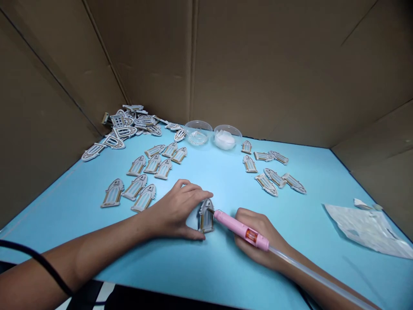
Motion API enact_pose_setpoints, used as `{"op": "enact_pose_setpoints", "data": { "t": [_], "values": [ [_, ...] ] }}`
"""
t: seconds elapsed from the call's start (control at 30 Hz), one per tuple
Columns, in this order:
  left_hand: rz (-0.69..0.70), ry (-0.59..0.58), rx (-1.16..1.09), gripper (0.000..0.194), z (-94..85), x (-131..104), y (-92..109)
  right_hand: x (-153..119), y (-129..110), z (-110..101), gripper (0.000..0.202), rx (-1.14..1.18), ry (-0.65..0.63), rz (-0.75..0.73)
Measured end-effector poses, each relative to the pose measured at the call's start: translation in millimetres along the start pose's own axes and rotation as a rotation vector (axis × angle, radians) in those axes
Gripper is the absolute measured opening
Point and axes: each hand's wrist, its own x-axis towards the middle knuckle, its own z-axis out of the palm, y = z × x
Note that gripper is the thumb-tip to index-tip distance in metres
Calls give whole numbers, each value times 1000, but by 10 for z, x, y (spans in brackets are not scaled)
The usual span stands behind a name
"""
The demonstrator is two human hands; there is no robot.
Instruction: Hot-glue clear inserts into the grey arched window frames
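My left hand [182,209] grips a small arched window piece [207,219] by its edges, thumb at the bottom and fingers at the top. The piece is grey-white with gold-brown side strips. My right hand [258,234] is closed around a pink pen-shaped tool [237,226], held slanted like a pencil. Its dark metal tip touches or nearly touches the upper part of the piece; I cannot tell which. An orange window shows on the tool's barrel, and a clear tube [309,272] runs from its rear end along my right forearm.
Several similar arched pieces [144,198] lie left of my hands, with a heap [129,122] behind them. More pieces [266,184] lie to the right. Two clear round tubs [198,122] stand at the back, one holding white material [225,138]. A plastic bag [371,228] lies far right. Cardboard walls [258,64] enclose the blue table.
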Motion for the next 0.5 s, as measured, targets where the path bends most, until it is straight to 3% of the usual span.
{"op": "enact_pose_setpoints", "data": {
  "t": [0.5],
  "values": [
    [-2,-3,2,88,-22,2,24,4,-11,-8,20,-34,-1,-7]
  ]
}}
